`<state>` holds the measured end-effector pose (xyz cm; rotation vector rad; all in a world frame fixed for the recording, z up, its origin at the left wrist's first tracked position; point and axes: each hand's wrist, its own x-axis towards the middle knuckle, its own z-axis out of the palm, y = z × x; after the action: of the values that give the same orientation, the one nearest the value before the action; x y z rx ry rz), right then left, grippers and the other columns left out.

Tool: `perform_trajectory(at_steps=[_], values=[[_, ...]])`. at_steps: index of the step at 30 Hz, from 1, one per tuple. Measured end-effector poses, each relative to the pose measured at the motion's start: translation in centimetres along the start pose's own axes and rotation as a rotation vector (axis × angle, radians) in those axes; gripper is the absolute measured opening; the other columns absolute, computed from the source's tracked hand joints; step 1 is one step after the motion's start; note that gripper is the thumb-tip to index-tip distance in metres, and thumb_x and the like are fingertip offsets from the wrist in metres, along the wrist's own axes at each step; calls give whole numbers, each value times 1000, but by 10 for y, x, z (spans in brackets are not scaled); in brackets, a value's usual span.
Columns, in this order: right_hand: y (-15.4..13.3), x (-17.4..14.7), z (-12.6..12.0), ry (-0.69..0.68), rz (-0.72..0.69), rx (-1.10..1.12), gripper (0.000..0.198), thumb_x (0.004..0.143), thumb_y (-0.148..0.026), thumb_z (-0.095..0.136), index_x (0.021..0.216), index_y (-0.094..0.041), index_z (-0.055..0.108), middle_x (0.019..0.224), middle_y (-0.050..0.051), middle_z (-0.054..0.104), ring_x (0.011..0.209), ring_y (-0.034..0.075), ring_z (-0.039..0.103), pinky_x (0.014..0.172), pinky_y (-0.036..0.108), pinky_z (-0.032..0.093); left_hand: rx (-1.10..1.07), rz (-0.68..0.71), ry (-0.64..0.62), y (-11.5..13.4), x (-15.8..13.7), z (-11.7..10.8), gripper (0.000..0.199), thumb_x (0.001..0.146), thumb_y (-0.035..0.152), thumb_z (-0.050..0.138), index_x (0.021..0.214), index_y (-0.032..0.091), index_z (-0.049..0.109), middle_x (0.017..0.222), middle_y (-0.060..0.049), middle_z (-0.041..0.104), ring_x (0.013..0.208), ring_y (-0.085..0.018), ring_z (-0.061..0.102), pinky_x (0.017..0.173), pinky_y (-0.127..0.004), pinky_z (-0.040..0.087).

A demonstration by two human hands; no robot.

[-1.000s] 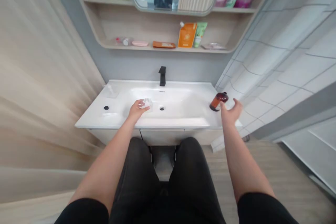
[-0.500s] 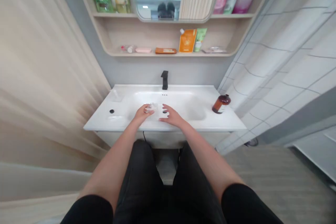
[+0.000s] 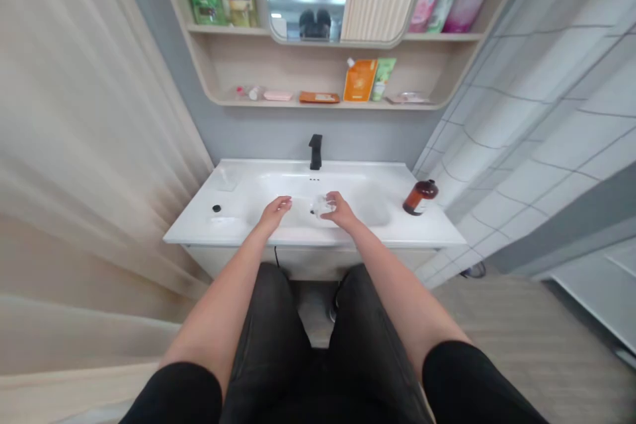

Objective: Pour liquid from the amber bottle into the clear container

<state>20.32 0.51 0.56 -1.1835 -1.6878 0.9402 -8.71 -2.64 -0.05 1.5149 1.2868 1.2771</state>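
Observation:
My right hand (image 3: pixel 340 209) is closed around a small clear container (image 3: pixel 324 206), which looks like a cup, over the middle of the white sink basin (image 3: pixel 370 202). Its exact shape is hard to make out because it is see-through. To the left, my left hand (image 3: pixel 278 211) hovers over the basin apart from the container, fingers stretched forward and slightly apart, with nothing visible in them. Beyond both hands stands the black faucet (image 3: pixel 315 152).
An amber bottle (image 3: pixel 420 197) stands on the right of the counter. At the left are a clear box-like item (image 3: pixel 226 180) and a round black piece (image 3: pixel 216 209). Above, the shelf (image 3: pixel 278 105) bears an orange pouch (image 3: pixel 360 80), a green tube (image 3: pixel 382 79) and several small items.
The clear container has passed from my left hand to my right hand and moved right. My left hand has let go of it, and the hands are farther apart. The view has shifted slightly.

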Motion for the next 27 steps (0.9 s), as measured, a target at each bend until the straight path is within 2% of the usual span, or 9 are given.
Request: perform_trajectory(at_steps=[4,7,10,12,14,17,19,24,27], values=[[19,-3,-16,27,78,-6,75,53,-36,97,116,-28,57,124,7,72,100,27,73,94,48,63,159,37,98,8,-1,4,34,92,48,68,112,23,78,119,-12,80,111,-30,72,110,-48,53],[26,-6,-14,76,81,31,77,57,-43,97,121,-28,56,127,9,72,101,27,74,94,48,64,361,168,204,20,-15,-7,31,94,46,67,114,24,77,122,-13,78,120,-33,69,116,-49,49],[28,-9,-11,45,40,32,78,63,-47,96,127,-27,56,126,10,74,103,27,75,95,48,64,605,250,340,31,-38,-44,30,95,41,67,116,24,78,124,-14,77,129,-37,65,122,-51,44],[29,-10,-10,4,7,18,78,66,-49,97,129,-27,57,125,10,75,104,27,76,94,47,64,749,195,479,35,-54,-83,35,94,37,63,122,22,77,129,-15,76,131,-39,63,123,-53,42],[29,-11,-10,-19,-12,0,77,66,-48,98,129,-27,59,124,10,75,103,27,76,93,45,64,878,81,566,35,-68,-125,40,92,34,61,126,20,77,127,-16,76,127,-40,65,121,-55,44],[28,-10,-11,-24,7,-44,77,65,-44,100,128,-26,60,123,9,75,99,25,76,93,44,63,1024,-15,462,31,-80,-175,43,85,32,65,123,21,79,127,-15,78,121,-41,68,117,-55,48],[27,-10,-11,-31,20,-66,77,65,-42,101,129,-26,60,122,9,76,98,25,76,94,43,63,1091,-38,348,26,-81,-192,45,80,33,67,122,23,81,127,-14,80,121,-42,69,115,-55,51],[22,-14,-12,-39,-4,-45,76,69,-39,99,132,-25,59,127,10,75,106,26,76,97,44,62,1130,-96,136,14,-69,-201,37,77,34,68,109,20,81,121,-19,82,119,-44,73,113,-55,53],[18,-16,-13,-24,-22,-18,74,72,-41,97,134,-26,59,129,10,75,109,27,76,100,45,62,1099,-69,153,12,-63,-194,31,79,37,68,103,20,77,114,-20,81,116,-43,75,111,-54,54]])
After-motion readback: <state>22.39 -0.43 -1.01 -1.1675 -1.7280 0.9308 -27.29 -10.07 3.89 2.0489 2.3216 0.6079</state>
